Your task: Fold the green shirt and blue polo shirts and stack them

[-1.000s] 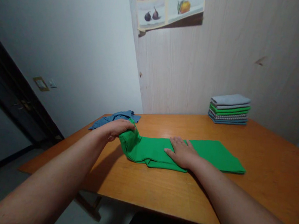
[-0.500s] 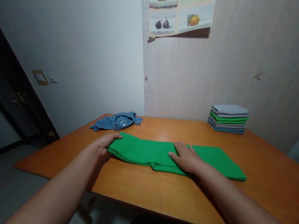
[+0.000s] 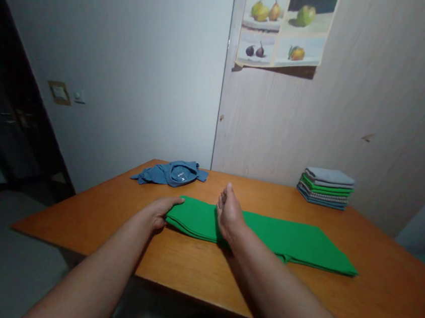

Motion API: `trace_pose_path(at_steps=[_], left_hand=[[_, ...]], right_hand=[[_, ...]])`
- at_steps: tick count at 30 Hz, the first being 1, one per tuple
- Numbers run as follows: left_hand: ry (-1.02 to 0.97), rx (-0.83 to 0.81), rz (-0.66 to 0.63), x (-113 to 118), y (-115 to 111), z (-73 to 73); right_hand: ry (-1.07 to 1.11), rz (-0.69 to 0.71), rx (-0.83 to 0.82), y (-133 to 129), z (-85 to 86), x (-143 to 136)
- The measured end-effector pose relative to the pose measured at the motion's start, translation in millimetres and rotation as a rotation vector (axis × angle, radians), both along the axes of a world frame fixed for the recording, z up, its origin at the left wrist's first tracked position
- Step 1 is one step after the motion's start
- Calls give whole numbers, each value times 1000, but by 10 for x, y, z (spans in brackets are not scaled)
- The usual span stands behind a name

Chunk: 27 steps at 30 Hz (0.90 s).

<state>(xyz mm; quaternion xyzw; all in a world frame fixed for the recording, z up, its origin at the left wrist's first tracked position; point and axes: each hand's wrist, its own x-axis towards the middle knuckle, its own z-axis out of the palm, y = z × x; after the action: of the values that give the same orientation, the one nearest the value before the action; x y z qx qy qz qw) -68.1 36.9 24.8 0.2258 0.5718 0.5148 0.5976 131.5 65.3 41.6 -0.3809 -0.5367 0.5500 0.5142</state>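
Note:
A folded green garment lies in a long strip across the wooden table in front of me. My left hand grips its left end, the thumb on top and the fingers underneath. On the left part of the strip my right hand stands on its little-finger edge, fingers stretched out, palm facing left, holding nothing. Part of the cloth is hidden behind my right hand and forearm.
A crumpled blue T-shirt rests at the table's back left. At the back right is a stack of folded clothes in grey, green and blue. Behind the wooden table, a fruit picture hangs on the wall.
My right hand has gone from lying flat near the garment's middle to standing on edge farther left. My left hand keeps its grip on the left end. The camera view has shifted.

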Motion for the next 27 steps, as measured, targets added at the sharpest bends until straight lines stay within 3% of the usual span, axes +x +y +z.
trace_pose_path(at_steps=[6, 10, 14, 19, 27], left_hand=[[-80, 70, -47, 70, -1, 62], [-107, 258, -129, 228, 28, 142], [-74, 385, -166, 456, 110, 215], [41, 443, -194, 715, 202, 345], [343, 470, -237, 1038, 281, 492]], right_hand=[[37, -126, -121, 72, -288, -348], [116, -143, -152, 75, -417, -387], [230, -70, -207, 27, -324, -371], [200, -78, -323, 98, -172, -213], [-41, -183, -217, 258, 51, 581]])
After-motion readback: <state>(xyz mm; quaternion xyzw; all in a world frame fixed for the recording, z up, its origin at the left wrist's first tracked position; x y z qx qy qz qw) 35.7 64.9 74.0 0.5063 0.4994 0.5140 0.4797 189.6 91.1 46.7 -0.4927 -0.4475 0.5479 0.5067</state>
